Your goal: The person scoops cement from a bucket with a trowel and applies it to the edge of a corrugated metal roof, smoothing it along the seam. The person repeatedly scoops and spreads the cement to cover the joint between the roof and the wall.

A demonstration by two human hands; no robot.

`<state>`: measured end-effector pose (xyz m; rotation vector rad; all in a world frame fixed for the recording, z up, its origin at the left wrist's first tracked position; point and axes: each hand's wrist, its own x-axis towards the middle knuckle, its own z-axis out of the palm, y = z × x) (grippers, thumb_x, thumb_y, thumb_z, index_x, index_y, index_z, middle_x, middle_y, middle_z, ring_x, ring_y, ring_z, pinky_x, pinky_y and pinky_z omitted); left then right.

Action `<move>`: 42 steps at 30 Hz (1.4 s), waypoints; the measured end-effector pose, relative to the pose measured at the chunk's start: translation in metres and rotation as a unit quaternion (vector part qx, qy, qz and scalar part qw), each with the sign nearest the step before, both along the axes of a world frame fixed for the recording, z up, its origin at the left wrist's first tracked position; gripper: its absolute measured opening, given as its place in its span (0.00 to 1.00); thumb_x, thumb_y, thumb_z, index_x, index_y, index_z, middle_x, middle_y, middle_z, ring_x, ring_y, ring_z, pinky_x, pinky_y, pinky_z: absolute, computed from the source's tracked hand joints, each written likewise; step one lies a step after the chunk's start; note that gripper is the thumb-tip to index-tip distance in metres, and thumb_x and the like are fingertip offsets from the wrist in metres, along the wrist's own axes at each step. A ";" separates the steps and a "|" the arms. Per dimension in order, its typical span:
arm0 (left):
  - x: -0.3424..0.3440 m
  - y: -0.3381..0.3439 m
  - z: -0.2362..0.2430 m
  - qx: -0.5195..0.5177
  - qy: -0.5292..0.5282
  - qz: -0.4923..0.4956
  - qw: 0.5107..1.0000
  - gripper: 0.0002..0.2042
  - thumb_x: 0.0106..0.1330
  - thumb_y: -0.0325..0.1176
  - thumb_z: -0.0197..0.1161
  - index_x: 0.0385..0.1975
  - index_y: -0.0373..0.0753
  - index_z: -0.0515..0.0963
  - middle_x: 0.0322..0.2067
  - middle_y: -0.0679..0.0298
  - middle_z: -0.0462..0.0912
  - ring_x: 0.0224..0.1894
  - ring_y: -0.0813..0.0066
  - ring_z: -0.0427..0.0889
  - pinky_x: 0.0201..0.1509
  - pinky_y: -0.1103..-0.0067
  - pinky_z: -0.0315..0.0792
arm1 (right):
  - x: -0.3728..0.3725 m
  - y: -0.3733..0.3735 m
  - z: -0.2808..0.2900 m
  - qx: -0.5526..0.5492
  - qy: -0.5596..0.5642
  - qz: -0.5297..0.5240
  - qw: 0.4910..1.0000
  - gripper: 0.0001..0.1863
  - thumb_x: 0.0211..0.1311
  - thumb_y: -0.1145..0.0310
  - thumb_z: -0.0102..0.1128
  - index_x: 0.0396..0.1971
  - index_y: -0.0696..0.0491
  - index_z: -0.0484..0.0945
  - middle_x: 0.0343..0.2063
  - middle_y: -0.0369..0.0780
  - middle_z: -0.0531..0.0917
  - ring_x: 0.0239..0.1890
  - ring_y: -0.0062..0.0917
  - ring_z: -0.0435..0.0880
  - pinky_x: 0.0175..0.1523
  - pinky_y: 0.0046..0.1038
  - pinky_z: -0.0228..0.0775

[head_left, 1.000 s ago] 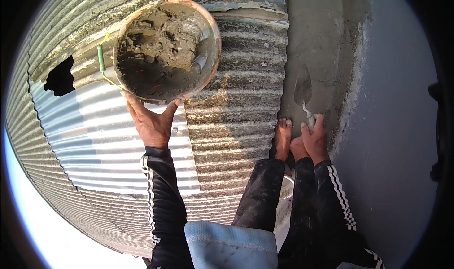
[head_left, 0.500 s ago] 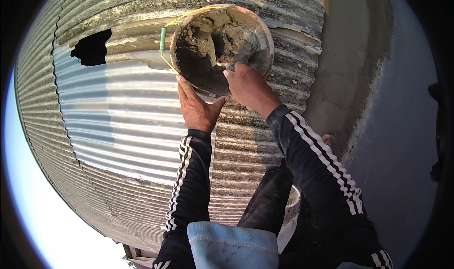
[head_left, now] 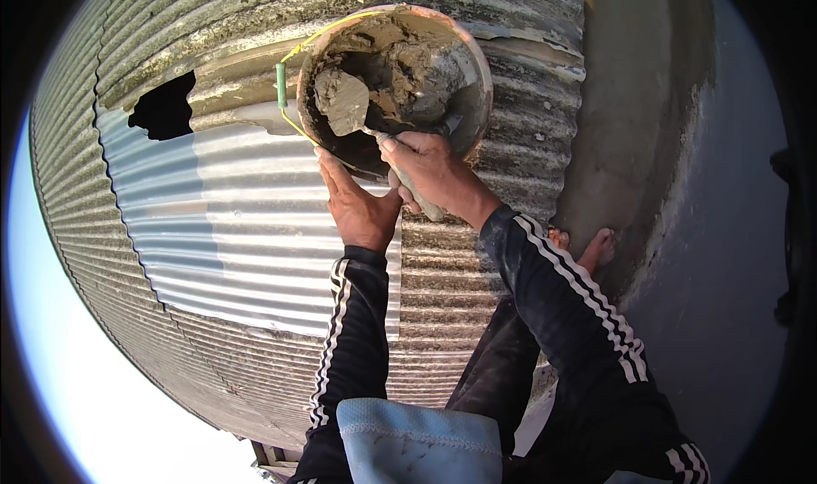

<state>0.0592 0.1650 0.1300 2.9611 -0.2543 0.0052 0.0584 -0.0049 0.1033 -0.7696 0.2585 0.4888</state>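
A round bucket (head_left: 481, 63) of wet grey-brown mortar (head_left: 400, 58) sits on the corrugated roof. My left hand (head_left: 362, 211) holds its near rim, fingers along the left side and thumb to the right. In my right hand (head_left: 438, 169) is a trowel (head_left: 342, 101), its handle sticking out below my fist. The trowel's blade is inside the bucket at the left, coated with mortar. A yellow wire handle with a green grip (head_left: 281, 85) hangs out over the bucket's left side.
Corrugated sheets (head_left: 459, 263) spread under the bucket, with a shiny metal sheet (head_left: 272, 229) at left and a jagged dark hole (head_left: 163, 108) beyond it. A smooth cement strip (head_left: 625, 101) runs along a grey wall (head_left: 723, 254) at right. My bare feet (head_left: 600, 247) show there.
My right hand has turned the trowel and brought its blade up and left, so the blade and handle now show. My left hand stays at the rim.
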 end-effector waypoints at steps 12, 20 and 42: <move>0.004 0.007 -0.002 0.046 0.020 -0.059 0.997 0.65 0.52 0.52 0.85 0.79 0.26 0.45 0.77 0.31 0.51 0.80 0.38 0.53 0.83 0.57 0.52 | -0.243 -0.140 -0.078 -0.093 0.082 -0.163 0.979 0.21 0.78 0.59 0.51 0.54 0.63 0.76 0.23 0.37 0.79 0.18 0.17 0.72 0.25 0.26 0.65; 0.006 0.004 0.001 -0.003 0.084 -0.050 0.995 0.60 0.57 0.47 0.84 0.81 0.33 0.47 0.79 0.38 0.50 0.81 0.47 0.54 0.81 0.55 0.54 | -0.329 -0.190 -0.253 -0.638 0.131 -0.115 0.750 0.15 0.69 0.61 0.58 0.43 0.60 0.76 0.33 0.53 0.86 0.38 0.53 0.87 0.45 0.49 0.77; 0.003 -0.013 0.006 -0.082 0.166 -0.018 0.983 0.55 0.59 0.41 0.83 0.81 0.36 0.51 0.73 0.48 0.65 0.71 0.54 0.71 0.76 0.57 0.61 | -0.290 -0.134 -0.328 -0.632 0.208 0.008 0.746 0.16 0.69 0.65 0.57 0.50 0.58 0.70 0.38 0.58 0.87 0.46 0.59 0.87 0.52 0.54 0.79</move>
